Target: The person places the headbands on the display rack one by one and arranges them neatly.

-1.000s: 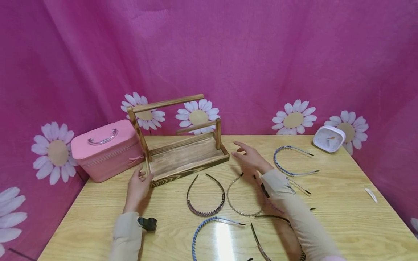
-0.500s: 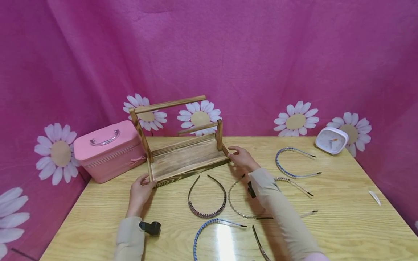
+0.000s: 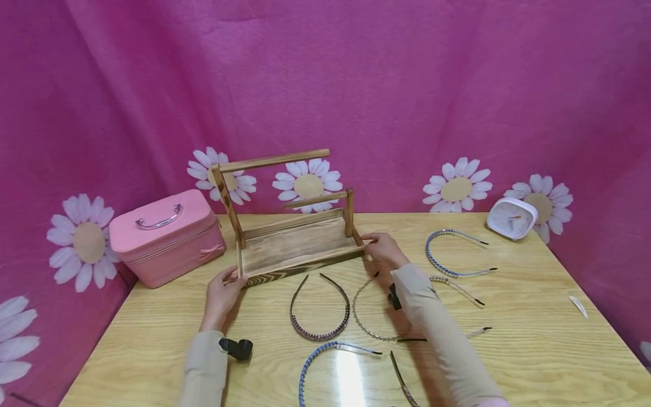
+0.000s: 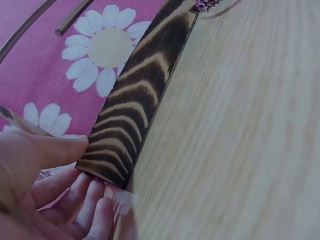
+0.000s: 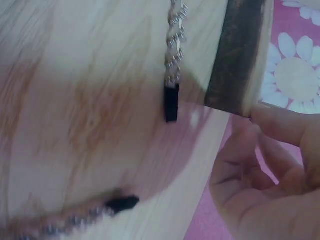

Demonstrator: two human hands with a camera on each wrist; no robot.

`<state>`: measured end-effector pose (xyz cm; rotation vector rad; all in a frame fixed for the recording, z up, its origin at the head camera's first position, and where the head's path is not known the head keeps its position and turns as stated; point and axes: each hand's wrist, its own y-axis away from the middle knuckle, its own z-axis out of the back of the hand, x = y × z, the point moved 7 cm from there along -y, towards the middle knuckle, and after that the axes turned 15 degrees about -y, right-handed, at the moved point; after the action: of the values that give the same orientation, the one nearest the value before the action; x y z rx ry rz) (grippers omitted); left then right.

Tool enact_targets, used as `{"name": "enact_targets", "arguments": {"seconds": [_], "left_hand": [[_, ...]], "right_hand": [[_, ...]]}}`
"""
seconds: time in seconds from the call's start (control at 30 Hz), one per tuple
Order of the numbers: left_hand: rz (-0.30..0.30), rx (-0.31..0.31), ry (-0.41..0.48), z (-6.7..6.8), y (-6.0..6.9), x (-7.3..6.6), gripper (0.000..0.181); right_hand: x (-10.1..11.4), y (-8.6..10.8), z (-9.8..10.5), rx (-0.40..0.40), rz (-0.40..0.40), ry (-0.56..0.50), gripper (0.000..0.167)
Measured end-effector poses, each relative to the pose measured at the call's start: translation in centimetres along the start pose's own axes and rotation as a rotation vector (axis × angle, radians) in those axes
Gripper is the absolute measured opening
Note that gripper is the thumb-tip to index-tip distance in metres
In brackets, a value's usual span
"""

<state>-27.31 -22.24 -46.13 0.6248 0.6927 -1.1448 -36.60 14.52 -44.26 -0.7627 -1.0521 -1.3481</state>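
Note:
A wooden tray rack (image 3: 300, 265) with two upright posts and two horizontal bars stands toward the back of the table. In the head view my left hand (image 3: 222, 297) holds its left front corner. The left wrist view shows the thumb (image 4: 62, 150) at the corner of its dark-striped front board (image 4: 131, 115), with the other fingers curled by the end. My right hand (image 3: 385, 251) holds the opposite end, thumb and forefinger (image 5: 275, 120) at the corner. Close in front lie a dark beaded headband (image 3: 319, 336) and a thin clear-beaded headband (image 3: 363, 322).
A pink vanity case (image 3: 168, 240) stands left of the rack. More headbands lie in front and to the right, including a blue one (image 3: 305, 373) and another blue one (image 3: 434, 257). A white clock (image 3: 512, 218) stands at the back right, with a small white sliver (image 3: 578, 306) nearer me.
My right hand has come left onto the rack's right end. Held by both hands, the rack has shifted slightly right, leaving a gap from the pink case.

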Motion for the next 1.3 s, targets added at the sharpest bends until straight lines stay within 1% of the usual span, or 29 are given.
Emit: {"name": "enact_targets", "arguments": {"seconds": [0.17, 0.27, 0.3, 0.4, 0.53, 0.67, 0.73, 0.87, 0.97, 1.13, 1.3], "left_hand": [[-0.024, 0.027, 0.026, -1.0, -1.0, -0.6, 0.049], [-0.037, 0.026, 0.044, -1.7, -1.7, -0.9, 0.047], [-0.042, 0.023, 0.053, -2.0, -1.9, -1.0, 0.047], [-0.056, 0.012, 0.085, -2.8, -2.5, -1.4, 0.045], [-0.067, 0.008, 0.132, -4.0, -2.9, -2.0, 0.043], [-0.089, 0.006, 0.166, -5.0, -3.1, -2.8, 0.042], [-0.105, 0.018, 0.169, -5.4, -3.2, -3.1, 0.042], [-0.142, 0.056, 0.157, -6.0, -3.5, -3.5, 0.043], [-0.169, 0.079, 0.148, -6.5, -3.8, -3.7, 0.044], [-0.188, 0.097, 0.144, -7.1, -4.1, -4.0, 0.044], [-0.197, 0.104, 0.145, -7.6, -4.1, -4.4, 0.044]], "right_hand": [[-0.3, 0.5, 1.4, -0.010, -0.025, 0.045, 0.045], [-0.7, 0.8, 2.2, -0.007, -0.060, 0.016, 0.047], [-0.8, 0.9, 2.4, -0.007, -0.057, 0.025, 0.048], [-1.2, 1.2, 3.2, -0.015, -0.076, -0.012, 0.049], [-1.8, 1.7, 4.2, -0.026, -0.093, -0.069, 0.049], [-2.0, 2.4, 5.2, -0.016, -0.084, -0.076, 0.049], [-2.2, 2.8, 5.7, -0.016, -0.087, -0.068, 0.049], [-2.7, 3.3, 6.4, 0.005, -0.118, -0.093, 0.052], [-2.9, 3.4, 6.8, 0.020, -0.120, -0.100, 0.052], [-3.2, 3.6, 7.4, 0.022, -0.116, -0.103, 0.049], [-3.5, 3.8, 8.0, 0.018, -0.120, -0.106, 0.050]]}}
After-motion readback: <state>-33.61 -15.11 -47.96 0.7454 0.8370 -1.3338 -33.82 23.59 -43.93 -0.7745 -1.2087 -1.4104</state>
